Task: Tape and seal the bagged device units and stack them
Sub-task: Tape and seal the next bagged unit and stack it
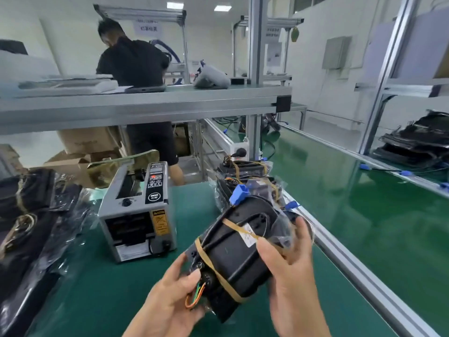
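I hold a black device unit (pixel 233 254) in a clear plastic bag above the green table, bound with tan tape strips. My left hand (pixel 170 295) grips its near lower end, by the orange and green wires. My right hand (pixel 291 268) grips its right side, fingers curled round the bag. A blue connector (pixel 239 193) sticks out at the unit's far end. Behind it lies a stack of bagged, taped units (pixel 245 173). The grey tape dispenser (pixel 138 210) stands left of the held unit.
Several black bagged units (pixel 31 227) lie along the table's left side. A green conveyor belt (pixel 352 190) runs on the right past an aluminium rail (pixel 345 259). More black parts (pixel 418 142) sit far right. A person in black (pixel 136 66) stands behind the shelf; cardboard boxes (pixel 80 152) lie below.
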Action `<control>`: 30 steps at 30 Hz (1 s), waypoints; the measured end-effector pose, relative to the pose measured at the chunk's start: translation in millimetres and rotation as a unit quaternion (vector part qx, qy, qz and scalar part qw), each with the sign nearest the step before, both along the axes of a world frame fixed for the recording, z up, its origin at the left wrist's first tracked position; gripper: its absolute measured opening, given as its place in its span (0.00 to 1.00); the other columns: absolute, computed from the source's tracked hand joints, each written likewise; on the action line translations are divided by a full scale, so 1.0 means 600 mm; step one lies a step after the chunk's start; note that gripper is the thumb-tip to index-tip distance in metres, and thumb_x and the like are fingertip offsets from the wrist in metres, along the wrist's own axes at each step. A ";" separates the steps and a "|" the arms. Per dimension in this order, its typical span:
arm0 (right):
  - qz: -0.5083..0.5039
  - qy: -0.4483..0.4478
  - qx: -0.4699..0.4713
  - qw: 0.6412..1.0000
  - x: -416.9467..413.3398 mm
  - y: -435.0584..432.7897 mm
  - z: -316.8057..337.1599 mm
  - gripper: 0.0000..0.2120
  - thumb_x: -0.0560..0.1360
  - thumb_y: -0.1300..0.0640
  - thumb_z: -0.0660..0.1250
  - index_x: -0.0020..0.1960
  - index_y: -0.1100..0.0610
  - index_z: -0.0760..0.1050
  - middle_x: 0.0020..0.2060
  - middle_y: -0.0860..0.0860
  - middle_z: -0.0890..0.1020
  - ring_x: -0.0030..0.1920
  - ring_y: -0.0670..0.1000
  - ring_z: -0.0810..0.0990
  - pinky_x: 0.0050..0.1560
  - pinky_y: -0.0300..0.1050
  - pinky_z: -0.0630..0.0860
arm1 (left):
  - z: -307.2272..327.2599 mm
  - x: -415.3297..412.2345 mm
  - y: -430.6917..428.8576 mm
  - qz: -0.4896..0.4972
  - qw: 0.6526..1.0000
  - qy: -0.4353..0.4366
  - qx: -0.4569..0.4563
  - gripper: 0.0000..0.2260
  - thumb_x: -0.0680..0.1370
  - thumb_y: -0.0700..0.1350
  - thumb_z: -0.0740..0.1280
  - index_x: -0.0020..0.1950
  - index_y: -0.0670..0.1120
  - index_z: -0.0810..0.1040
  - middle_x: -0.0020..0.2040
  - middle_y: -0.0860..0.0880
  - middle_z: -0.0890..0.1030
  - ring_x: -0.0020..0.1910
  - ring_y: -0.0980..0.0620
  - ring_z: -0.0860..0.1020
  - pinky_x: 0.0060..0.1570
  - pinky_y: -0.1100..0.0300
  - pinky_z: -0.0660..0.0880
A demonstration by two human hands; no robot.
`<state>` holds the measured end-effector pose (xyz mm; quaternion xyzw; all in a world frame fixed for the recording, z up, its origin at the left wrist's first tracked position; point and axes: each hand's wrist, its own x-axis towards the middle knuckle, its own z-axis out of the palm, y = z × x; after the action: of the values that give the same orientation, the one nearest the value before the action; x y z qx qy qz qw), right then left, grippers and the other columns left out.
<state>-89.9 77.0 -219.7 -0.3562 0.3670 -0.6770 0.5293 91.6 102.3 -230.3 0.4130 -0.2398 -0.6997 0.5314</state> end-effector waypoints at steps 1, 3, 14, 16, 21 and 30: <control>0.035 0.006 0.007 0.999 0.017 0.009 -0.008 0.47 0.48 0.49 0.87 0.64 0.32 0.73 0.64 0.44 0.80 0.61 0.50 0.82 0.68 0.59 0.73 | -0.009 0.007 0.018 0.002 1.000 0.001 0.006 0.29 0.70 0.28 0.72 0.69 0.45 0.76 0.63 0.36 0.79 0.57 0.34 0.79 0.55 0.35 0.76; 0.087 0.056 0.016 0.995 0.042 0.022 -0.018 0.37 0.51 0.53 0.84 0.59 0.37 0.79 0.55 0.50 0.86 0.56 0.52 0.85 0.65 0.58 0.75 | -0.021 0.027 0.047 0.000 1.000 0.012 0.017 0.22 0.77 0.28 0.66 0.68 0.43 0.76 0.63 0.37 0.80 0.58 0.33 0.80 0.56 0.36 0.77; 0.120 0.267 -0.080 0.953 0.127 0.062 0.012 0.33 0.55 0.51 0.78 0.60 0.43 0.77 0.47 0.38 0.86 0.47 0.39 0.85 0.47 0.27 0.76 | 0.094 0.048 0.122 0.151 0.849 -0.462 -0.206 0.16 0.59 0.63 0.71 0.45 0.63 0.82 0.39 0.57 0.83 0.34 0.59 0.78 0.37 0.71 0.73; 0.115 0.277 -0.080 0.950 0.138 0.067 0.011 0.32 0.56 0.51 0.77 0.60 0.41 0.76 0.49 0.38 0.86 0.49 0.41 0.85 0.49 0.33 0.78 | 0.100 0.043 0.126 0.175 0.834 -0.471 -0.230 0.18 0.58 0.65 0.70 0.46 0.63 0.80 0.40 0.59 0.82 0.34 0.60 0.77 0.38 0.71 0.72; 0.090 0.332 -0.108 0.933 0.150 0.073 0.012 0.34 0.57 0.44 0.79 0.63 0.40 0.75 0.54 0.36 0.84 0.54 0.38 0.83 0.56 0.37 0.79 | 0.105 0.050 0.120 0.234 0.866 -0.394 -0.202 0.10 0.64 0.52 0.79 0.42 0.55 0.82 0.38 0.57 0.82 0.33 0.62 0.76 0.36 0.71 0.73; 0.002 0.429 -0.158 0.890 0.161 0.073 -0.010 0.42 0.58 0.51 0.82 0.70 0.41 0.71 0.62 0.40 0.81 0.59 0.38 0.80 0.59 0.38 0.78 | 0.111 0.067 0.132 0.151 0.868 -0.432 -0.193 0.07 0.73 0.53 0.68 0.37 0.53 0.76 0.31 0.55 0.78 0.30 0.59 0.72 0.31 0.66 0.69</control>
<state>6.7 120.7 -225.9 -0.6915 0.4454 -0.5066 0.2585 131.6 181.8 -163.5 0.5943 -0.5109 -0.3020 0.5428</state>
